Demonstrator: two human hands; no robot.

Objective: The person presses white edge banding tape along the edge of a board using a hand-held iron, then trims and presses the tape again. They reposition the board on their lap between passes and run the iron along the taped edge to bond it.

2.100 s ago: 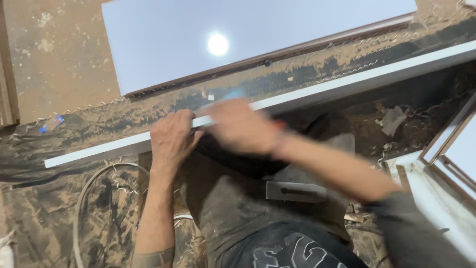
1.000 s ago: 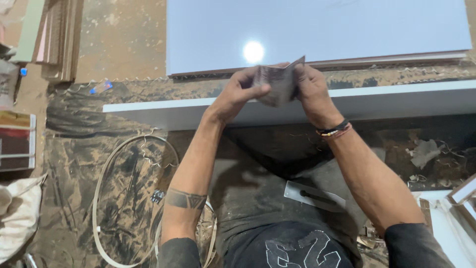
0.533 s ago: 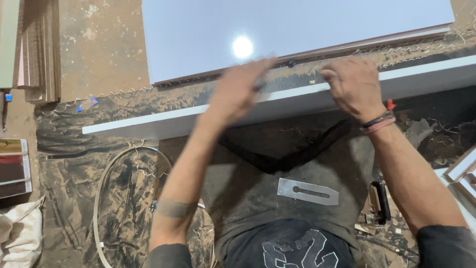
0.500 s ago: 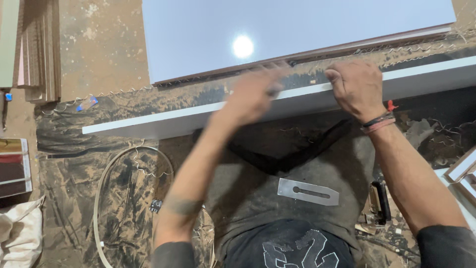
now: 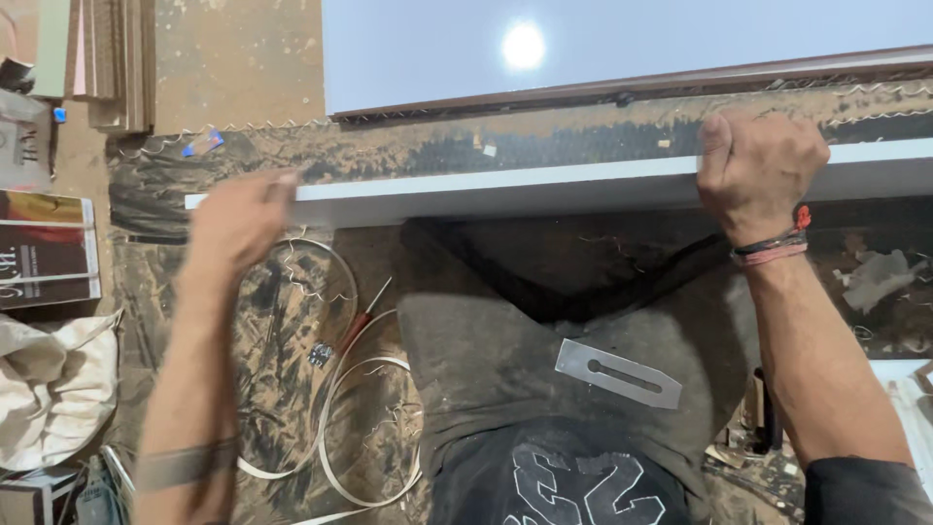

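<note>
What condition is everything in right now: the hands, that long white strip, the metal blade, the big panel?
Left hand: blurred, on the white board's left end.
Right hand: fist closed over the board's top edge.
Long white board: lying flat across the floor.
Large white panel: lying flat, glossy, reflecting a lamp.
Metal plane blade: resting loose on the person's lap.
White edge-band strip: coiled loose on the floor.

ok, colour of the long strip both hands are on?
White, with a light grey front face; the long strip shows best in the head view.
</note>
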